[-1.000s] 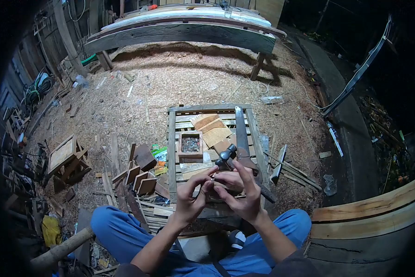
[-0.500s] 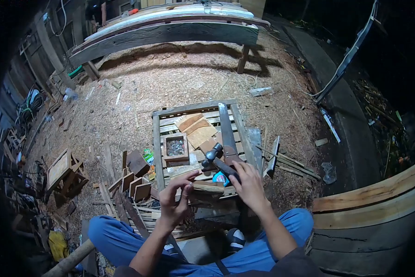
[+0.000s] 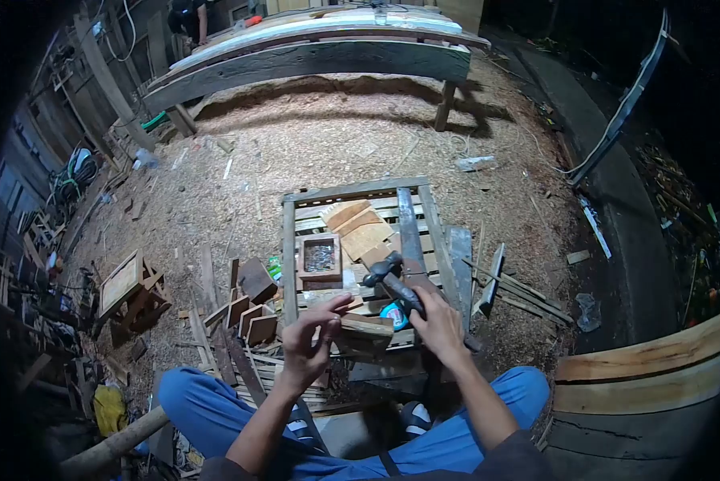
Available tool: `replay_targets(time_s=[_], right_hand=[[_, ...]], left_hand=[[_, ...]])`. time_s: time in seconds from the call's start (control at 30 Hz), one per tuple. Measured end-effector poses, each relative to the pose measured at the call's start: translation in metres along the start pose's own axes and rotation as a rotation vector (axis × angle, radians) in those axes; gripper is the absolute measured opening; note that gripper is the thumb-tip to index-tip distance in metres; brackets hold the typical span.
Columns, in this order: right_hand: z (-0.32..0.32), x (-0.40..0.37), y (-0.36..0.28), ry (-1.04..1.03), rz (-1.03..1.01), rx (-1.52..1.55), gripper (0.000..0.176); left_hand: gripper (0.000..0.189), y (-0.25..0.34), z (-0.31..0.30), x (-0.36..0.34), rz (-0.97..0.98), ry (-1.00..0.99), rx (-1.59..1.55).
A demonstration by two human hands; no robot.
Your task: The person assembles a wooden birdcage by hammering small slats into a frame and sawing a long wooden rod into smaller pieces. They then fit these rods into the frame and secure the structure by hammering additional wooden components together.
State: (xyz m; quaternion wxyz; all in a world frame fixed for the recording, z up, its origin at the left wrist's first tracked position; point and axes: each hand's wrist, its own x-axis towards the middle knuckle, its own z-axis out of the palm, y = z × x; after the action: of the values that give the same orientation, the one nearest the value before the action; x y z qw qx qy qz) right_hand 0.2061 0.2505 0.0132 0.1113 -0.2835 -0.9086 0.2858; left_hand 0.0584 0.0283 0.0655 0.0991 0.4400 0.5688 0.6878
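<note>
My right hand (image 3: 441, 327) is wrapped round the handle of a hammer (image 3: 401, 290), whose dark metal head points up and left over a slatted wooden pallet. My left hand (image 3: 306, 346) is raised at the pallet's near edge, its fingers curled, beside a wooden piece (image 3: 365, 327); whether a small thing is between the fingertips cannot be seen. On the pallet (image 3: 289, 240) are a wooden box (image 3: 320, 256) of nails, thin light boards (image 3: 358, 228), a long dark-and-metal strip (image 3: 410, 228) and a round turquoise item (image 3: 393, 315).
Wood offcuts (image 3: 256, 280) lie left of the pallet, and a small wooden stool (image 3: 129, 289) farther left. Long planks (image 3: 648, 353) are at the right. A workbench (image 3: 312, 64) stands ahead, with another person (image 3: 190, 18) behind its left end. Wood shavings cover the ground.
The whole view has shifted, so the pallet and bench appear farther right. The hammer's head has tilted a little, and more of the other person shows at the bench.
</note>
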Motion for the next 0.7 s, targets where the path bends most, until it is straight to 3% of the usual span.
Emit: replay_targets(time_s=[0.1,0.17,0.2,0.23,0.3,0.4,0.53,0.63,0.67,0.7], right_hand=[[-0.007,0.001,-0.008,0.057,-0.009,0.159,0.048],[-0.017,-0.002,-0.018,0.176,0.022,0.559,0.045],[-0.039,-0.006,-0.033,0.1,0.141,0.646,0.047],[-0.057,-0.01,-0.049,0.072,0.213,0.65,0.048],[-0.082,-0.015,-0.077,0.11,0.084,0.672,0.047],[-0.08,-0.012,-0.073,0.086,0.098,0.647,0.048],[-0.087,-0.015,-0.092,0.084,0.128,0.59,0.045],[-0.122,-0.029,-0.133,0.151,0.075,0.485,0.033],[-0.131,-0.03,-0.143,0.147,-0.052,0.478,0.033],[-0.134,-0.029,-0.145,0.148,-0.049,0.468,0.033]], left_hand=[[0.015,0.003,0.0,0.001,-0.012,-0.012,0.025],[0.016,0.003,0.0,-0.002,-0.006,-0.017,0.039],[0.016,0.003,0.001,-0.004,-0.01,0.0,0.037],[0.018,0.003,0.002,-0.005,-0.018,0.008,-0.008],[0.021,0.001,0.002,-0.004,-0.015,0.024,-0.068],[0.034,0.003,-0.006,-0.001,0.065,-0.079,0.079],[0.038,0.007,-0.008,0.002,0.115,-0.102,0.159],[0.038,0.009,-0.005,0.003,0.155,-0.028,0.121],[0.037,0.016,-0.007,0.004,0.094,-0.053,0.14],[0.035,0.019,-0.006,0.005,0.034,-0.082,0.157]])
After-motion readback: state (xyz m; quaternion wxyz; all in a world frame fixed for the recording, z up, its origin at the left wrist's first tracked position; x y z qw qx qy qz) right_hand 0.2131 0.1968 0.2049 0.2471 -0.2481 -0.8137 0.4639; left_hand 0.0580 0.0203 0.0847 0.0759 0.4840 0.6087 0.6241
